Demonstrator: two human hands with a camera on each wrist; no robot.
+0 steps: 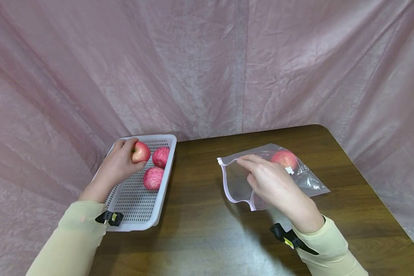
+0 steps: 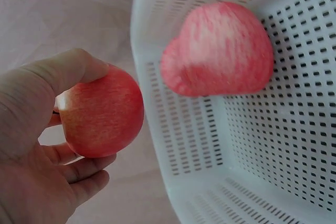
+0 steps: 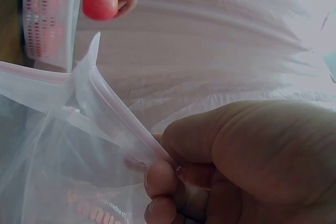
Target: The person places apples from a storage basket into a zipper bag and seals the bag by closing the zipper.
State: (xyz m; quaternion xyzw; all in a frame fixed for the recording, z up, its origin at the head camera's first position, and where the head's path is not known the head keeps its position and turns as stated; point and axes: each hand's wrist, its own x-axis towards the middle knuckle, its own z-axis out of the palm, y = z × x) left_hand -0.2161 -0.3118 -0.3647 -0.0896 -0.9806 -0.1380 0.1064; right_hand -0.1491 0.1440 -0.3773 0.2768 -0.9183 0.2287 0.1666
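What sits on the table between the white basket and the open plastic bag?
Nothing: in the head view, only bare wooden table lies between the basket and the bag.

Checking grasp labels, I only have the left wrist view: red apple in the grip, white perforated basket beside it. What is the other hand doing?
Observer: The right hand pinches the rim of a clear plastic zip bag on the brown wooden table, holding its mouth open.
Operator: Anything in the bag?
Observer: Yes, one red apple in the bag, at its far end.
Operator: How many apples in the basket? I see one.
Observer: Two lie in the white perforated plastic basket: one toward the back, one nearer the middle.
Operator: Is the held apple above the basket?
Observer: In the head view, the left hand holds the red apple over the basket's far left part.
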